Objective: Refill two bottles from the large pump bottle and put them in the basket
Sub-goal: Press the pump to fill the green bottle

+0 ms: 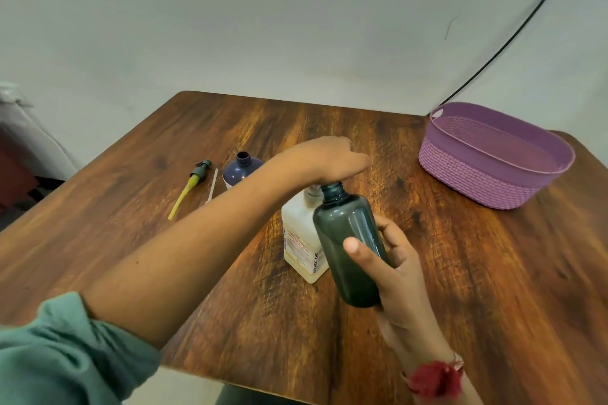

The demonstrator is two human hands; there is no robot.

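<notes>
The dark grey bottle [348,240] is up in the air, tipped a little. Its open mouth is right by the spout of the large pump bottle [301,237]. The right hand [398,266] holds it around the middle. The thumb lies across the front and the fingers [388,227] wrap round the far side.

The pump bottle stands on the worktop [493,273], close in front of the person. The left hand [329,158] lies palm down on top of the pump. Its fingers look quite flat, so I think it is pushing, not grabbing. The pump head is hidden under the hand.

I think this is the filling step for the first bottle. To do it well, the mouth should sit right under the spout, touching or nearly so. I cannot see the spout tip well enough to say it is lined up. Slow, full pushes would help, and the grey bottle should not wobble. If the mouth slips away, soap could land on the wood.

Farther back, behind the left arm, a dark blue bottle [238,171] stands with no cap on. Beside it lie a pump top [194,181] with a yellow tube and a thin straw [213,184]. The purple basket [477,187] sits well apart, at the far right, with no bottle showing in it.
</notes>
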